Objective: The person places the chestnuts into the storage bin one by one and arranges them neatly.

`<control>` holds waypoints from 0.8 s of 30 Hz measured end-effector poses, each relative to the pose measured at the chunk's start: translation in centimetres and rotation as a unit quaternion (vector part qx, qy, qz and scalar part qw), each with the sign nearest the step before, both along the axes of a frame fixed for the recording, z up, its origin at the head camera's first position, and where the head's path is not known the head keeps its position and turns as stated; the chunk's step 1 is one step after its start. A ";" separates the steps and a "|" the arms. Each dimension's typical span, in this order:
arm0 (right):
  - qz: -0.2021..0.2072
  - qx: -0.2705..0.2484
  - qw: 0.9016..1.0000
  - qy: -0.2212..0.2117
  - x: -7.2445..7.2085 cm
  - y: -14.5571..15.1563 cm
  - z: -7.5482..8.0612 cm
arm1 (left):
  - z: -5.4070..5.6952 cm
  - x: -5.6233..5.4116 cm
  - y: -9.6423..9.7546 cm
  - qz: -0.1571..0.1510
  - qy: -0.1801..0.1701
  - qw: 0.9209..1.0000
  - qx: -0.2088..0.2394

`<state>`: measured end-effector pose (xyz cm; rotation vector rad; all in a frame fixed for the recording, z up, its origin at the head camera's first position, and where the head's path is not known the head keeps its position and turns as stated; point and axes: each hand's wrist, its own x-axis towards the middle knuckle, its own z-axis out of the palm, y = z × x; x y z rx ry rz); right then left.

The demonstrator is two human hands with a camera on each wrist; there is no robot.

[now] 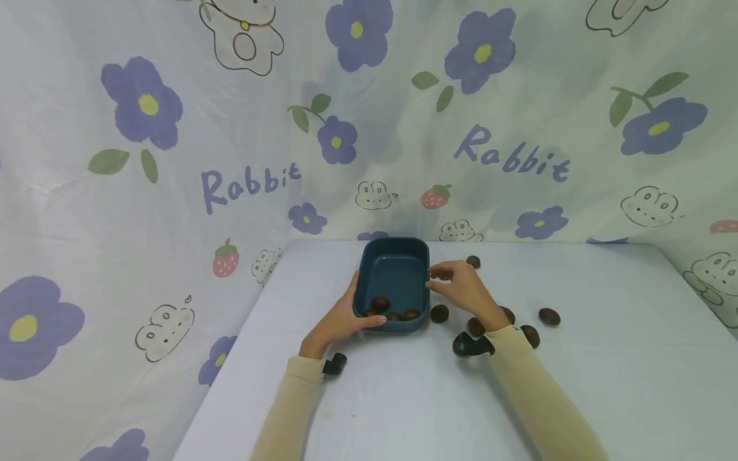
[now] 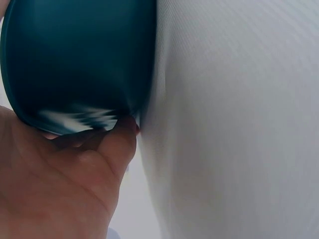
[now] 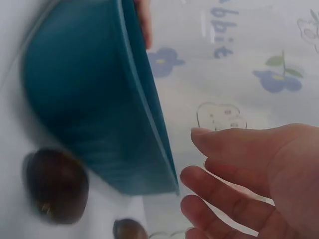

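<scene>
A dark teal plastic bin [image 1: 398, 282] is tilted towards me, with several brown chestnuts [image 1: 380, 303] gathered at its near end. My left hand [image 1: 344, 317] grips the bin's left near corner, its thumb lying along the near wall. In the left wrist view the left-hand fingers [image 2: 119, 144] press against the bin's side [image 2: 84, 55]. My right hand [image 1: 461, 288] is just beside the bin's right rim, fingers loosely bent. From the right wrist view nothing sits between the right thumb [image 3: 219, 142] and fingers, which are apart from the bin [image 3: 84, 84].
Loose chestnuts lie right of the bin: one by its near right corner [image 1: 439, 314], one behind the right hand [image 1: 473, 261], one farthest right [image 1: 549, 316], and others under the right wrist. A white cloth covers the table [image 1: 392, 397]; a patterned curtain [image 1: 403, 128] hangs behind.
</scene>
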<state>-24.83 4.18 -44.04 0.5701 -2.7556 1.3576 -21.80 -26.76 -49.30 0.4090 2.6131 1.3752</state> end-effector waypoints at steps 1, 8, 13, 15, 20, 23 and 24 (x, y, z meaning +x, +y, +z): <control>-0.003 0.003 1.000 0.001 0.0 0.4 -0.2 | 0.0 0.0 0.0 0.001 -0.001 1.000 -0.001; 0.006 0.026 1.000 -0.015 -0.3 2.0 -1.5 | -0.2 0.0 0.0 0.006 -0.008 1.000 -0.008; 0.035 0.040 0.998 -0.042 -0.7 2.8 -1.8 | 0.1 0.1 0.1 0.005 -0.009 1.000 -0.002; 0.044 0.044 0.997 -0.053 -0.8 3.1 -1.8 | 0.3 0.1 0.2 0.005 -0.012 1.000 -0.001; 0.067 0.047 0.994 -0.078 -0.9 3.6 -2.3 | 0.3 0.1 0.2 0.006 -0.015 1.000 -0.007; 0.086 0.045 0.991 -0.091 -1.0 3.7 -2.6 | 0.2 0.0 0.1 0.008 -0.016 1.000 -0.009; 0.092 0.046 0.990 -0.093 -1.0 3.8 -2.7 | 0.3 0.0 0.2 0.008 -0.017 1.000 -0.008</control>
